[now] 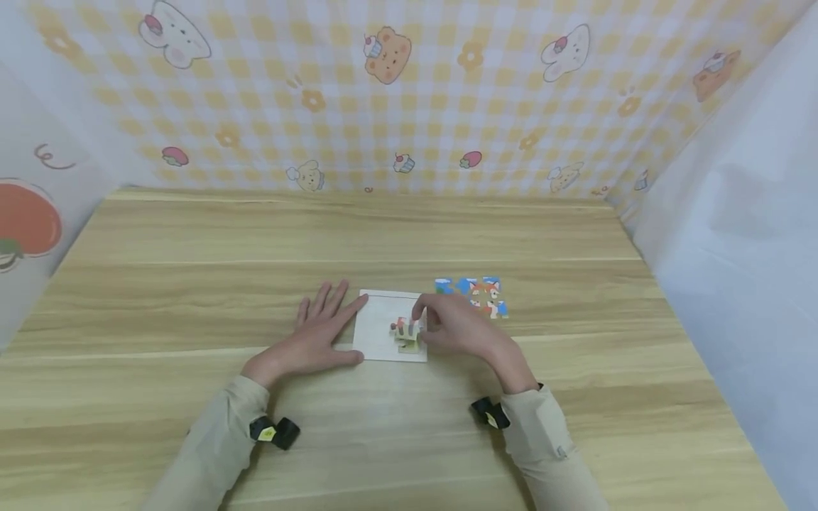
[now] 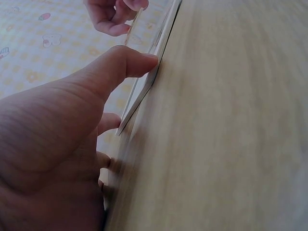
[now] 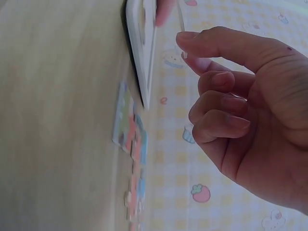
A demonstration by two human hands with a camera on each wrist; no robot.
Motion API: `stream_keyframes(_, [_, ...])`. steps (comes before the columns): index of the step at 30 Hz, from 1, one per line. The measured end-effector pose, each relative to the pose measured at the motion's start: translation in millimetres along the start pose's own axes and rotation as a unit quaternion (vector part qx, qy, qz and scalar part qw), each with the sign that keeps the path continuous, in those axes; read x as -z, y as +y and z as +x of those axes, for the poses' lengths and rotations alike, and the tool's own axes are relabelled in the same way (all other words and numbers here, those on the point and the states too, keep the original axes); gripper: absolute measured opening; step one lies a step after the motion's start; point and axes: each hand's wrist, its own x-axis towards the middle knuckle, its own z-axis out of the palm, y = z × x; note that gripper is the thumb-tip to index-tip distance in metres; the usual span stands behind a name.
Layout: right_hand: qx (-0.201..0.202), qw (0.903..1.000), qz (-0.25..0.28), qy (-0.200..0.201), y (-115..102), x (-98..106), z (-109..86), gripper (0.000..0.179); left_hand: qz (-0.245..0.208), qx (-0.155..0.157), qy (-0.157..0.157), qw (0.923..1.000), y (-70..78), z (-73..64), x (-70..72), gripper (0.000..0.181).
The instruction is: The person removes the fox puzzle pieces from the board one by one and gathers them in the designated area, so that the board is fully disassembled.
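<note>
A white square puzzle board point(image 1: 375, 328) lies on the table between the hands. My left hand point(image 1: 313, 342) rests at its left side with fingers spread, thumb and index fingertip on the board's edge. In the left wrist view the thumb point(image 2: 140, 63) presses on that edge. My right hand point(image 1: 465, 328) pinches a puzzle piece point(image 1: 405, 329) between thumb and index finger, over the right part of the board. Edge-on, the piece point(image 3: 181, 21) looks thin in the right wrist view, the other fingers curled below it. Under it, a greenish puzzle piece point(image 1: 409, 348) shows on the board.
Several puzzle pieces point(image 1: 491, 287) with blue sky and a fox picture lie to the board's right, partly hidden by the right hand. The wooden table point(image 1: 358, 234) ends at a yellow checked cloth point(image 1: 434, 113) at the back. White cloth point(image 1: 722, 234) hangs at the right.
</note>
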Motion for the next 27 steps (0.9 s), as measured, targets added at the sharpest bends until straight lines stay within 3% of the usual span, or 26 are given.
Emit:
stream_keyframes(8, [-0.002,0.9994,0.017,0.03,9,16,-6.3,0.022,-0.007,-0.005,0.004,1.0,-0.4,2.2,1.7,0.089])
stream_keyframes(18, [-0.034,0.9963,0.035,0.071,32,47,-30.0,0.02,-0.009,-0.007,0.005,0.9999,-1.8,-0.4,0.2,0.089])
stream_keyframes(24, [-0.066,0.9932,0.039,0.088,44,56,-45.0,0.019,-0.012,-0.005,0.002,0.9999,-4.1,-3.1,-0.5,0.088])
stream_keyframes(27, [-0.061,0.9937,0.037,0.086,46,58,-45.8,0.018,-0.014,-0.004,0.003,0.9999,-3.7,-1.9,0.3,0.088])
